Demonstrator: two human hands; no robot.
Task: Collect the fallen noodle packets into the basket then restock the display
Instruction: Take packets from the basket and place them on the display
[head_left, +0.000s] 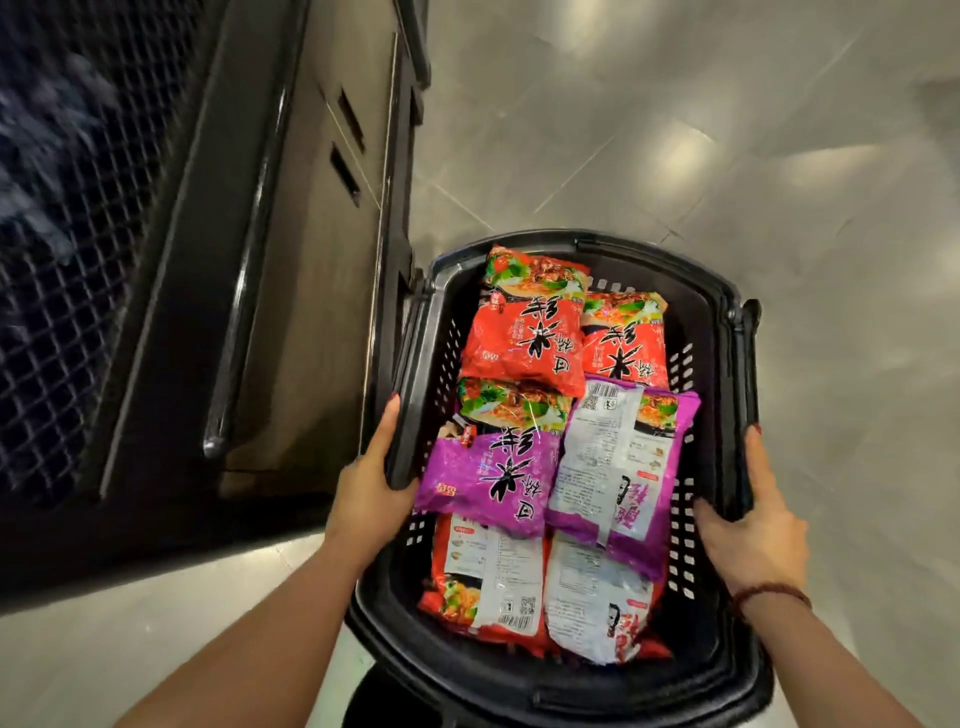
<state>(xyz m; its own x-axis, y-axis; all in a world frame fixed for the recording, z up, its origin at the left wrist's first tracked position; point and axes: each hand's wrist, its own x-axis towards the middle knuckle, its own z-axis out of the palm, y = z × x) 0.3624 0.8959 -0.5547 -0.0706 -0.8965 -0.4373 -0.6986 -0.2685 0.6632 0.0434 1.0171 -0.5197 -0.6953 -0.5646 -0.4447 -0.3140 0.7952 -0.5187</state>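
Observation:
A black plastic basket is held up in front of me, above the floor. Inside lie several noodle packets: red ones at the far end, two purple ones in the middle, and more face down at the near end. My left hand grips the basket's left rim and folded handle, thumb over the top. My right hand grips the right rim and handle.
A dark display stand with a wire-mesh side rises at the left, close to the basket's left edge. Pale glossy floor tiles spread out beyond and to the right of the basket.

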